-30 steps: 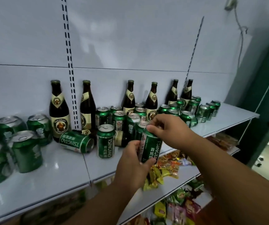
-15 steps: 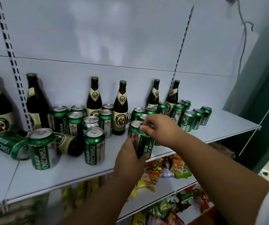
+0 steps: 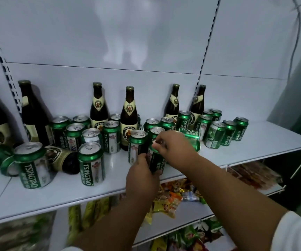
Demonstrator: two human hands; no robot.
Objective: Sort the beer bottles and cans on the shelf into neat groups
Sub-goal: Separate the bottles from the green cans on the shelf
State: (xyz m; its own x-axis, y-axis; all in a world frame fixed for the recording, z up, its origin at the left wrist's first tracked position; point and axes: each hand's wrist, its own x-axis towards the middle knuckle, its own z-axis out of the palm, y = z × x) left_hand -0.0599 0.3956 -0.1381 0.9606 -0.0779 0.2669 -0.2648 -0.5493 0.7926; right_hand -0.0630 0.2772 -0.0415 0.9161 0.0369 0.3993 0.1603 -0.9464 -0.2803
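Both hands have carried the green can (image 3: pixel 156 158) down onto the shelf (image 3: pixel 236 154) edge, w/ left hand (image 3: pixel 142 171) gripping its body and right hand (image 3: pixel 173 144) pinching its rim. It's beside another can (image 3: pixel 137 145) just left of the hands, so the group's forming; release likely next.

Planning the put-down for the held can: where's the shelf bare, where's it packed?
Bare: the shelf's right end past the last can, and the front strip between the front can and the held can. Packed: the middle cluster around the bottles, and the left, where a lying bottle and a lying can block.
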